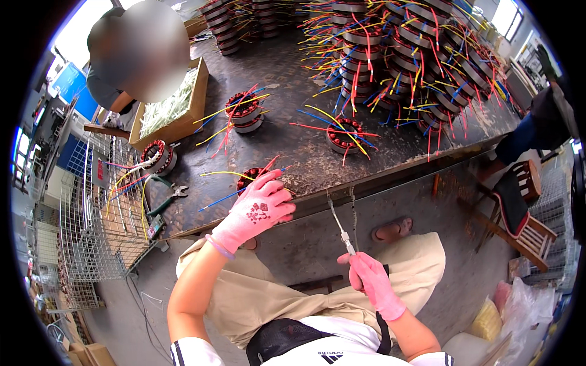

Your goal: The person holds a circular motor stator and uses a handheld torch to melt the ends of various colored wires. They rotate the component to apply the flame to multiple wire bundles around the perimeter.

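Note:
My left hand (261, 204), in a pink glove, lies over a motor stator (248, 178) at the table's front edge, its fingers closed round the near side. The glove hides much of that stator; yellow, blue and red wires stick out of it. In front of the table, my right hand (373, 282), also in a pink glove, is closed round a slim tool with a pale shaft (337, 221) pointing up toward the table edge. What kind of tool it is I cannot make out. Another stator (343, 135) with red windings sits right of my left hand, and one more (245, 112) stands beyond it.
Stators with coloured wires (415, 55) are stacked high at the back right. At the left are pliers (170, 195), a stator with white sleeving (159, 157) and a wooden box (198, 91) of white pieces. A person (110, 79) is behind the box; a wooden chair (519, 213) stands right.

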A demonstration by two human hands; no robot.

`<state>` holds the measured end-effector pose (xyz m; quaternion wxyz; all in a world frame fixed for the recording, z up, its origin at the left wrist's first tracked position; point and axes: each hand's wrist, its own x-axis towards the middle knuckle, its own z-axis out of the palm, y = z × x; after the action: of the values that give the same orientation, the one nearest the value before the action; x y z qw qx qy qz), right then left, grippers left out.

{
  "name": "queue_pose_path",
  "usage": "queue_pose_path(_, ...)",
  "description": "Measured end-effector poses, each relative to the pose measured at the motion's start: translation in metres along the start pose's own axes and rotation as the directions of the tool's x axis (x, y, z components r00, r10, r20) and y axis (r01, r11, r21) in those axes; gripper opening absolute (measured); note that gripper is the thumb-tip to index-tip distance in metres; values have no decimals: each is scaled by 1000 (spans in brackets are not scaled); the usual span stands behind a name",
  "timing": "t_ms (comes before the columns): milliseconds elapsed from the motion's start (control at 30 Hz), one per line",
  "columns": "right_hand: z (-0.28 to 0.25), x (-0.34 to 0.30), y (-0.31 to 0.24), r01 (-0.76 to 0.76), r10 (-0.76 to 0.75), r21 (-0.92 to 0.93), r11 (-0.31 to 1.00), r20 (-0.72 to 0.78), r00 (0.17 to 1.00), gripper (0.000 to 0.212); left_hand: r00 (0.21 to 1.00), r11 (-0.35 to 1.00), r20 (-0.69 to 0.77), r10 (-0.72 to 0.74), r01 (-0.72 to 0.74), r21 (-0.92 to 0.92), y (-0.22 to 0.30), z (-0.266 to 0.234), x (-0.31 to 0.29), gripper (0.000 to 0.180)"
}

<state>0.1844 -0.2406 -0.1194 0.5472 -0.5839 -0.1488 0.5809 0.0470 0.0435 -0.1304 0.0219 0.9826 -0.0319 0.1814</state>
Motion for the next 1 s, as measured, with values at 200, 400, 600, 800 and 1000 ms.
queue_pose_path(200,-9,-7,3,11,-11,18,1000,-16,1000,36,999,999,-9,-31,31,-17,-1,8,13,17)
queue_pose_path(400,-15,-12,11,30,-30,65,997,-5,1000,37,996,997,40,-74,75,-25,6,-1,14,50)
queue_pose_path(600,-15,-12,12,41,-42,59,997,19,999,37,998,991,25,-60,62,-116,3,-3,3,44)
queue_pose_path(800,-12,-9,16,0,-4,81,997,40,999,35,998,998,62,-16,20,-67,2,3,2,44)
queue_pose_path(1000,-5,-5,23,-36,32,58,998,73,997,34,935,930,-44,-353,345,-127,9,-40,-4,80)
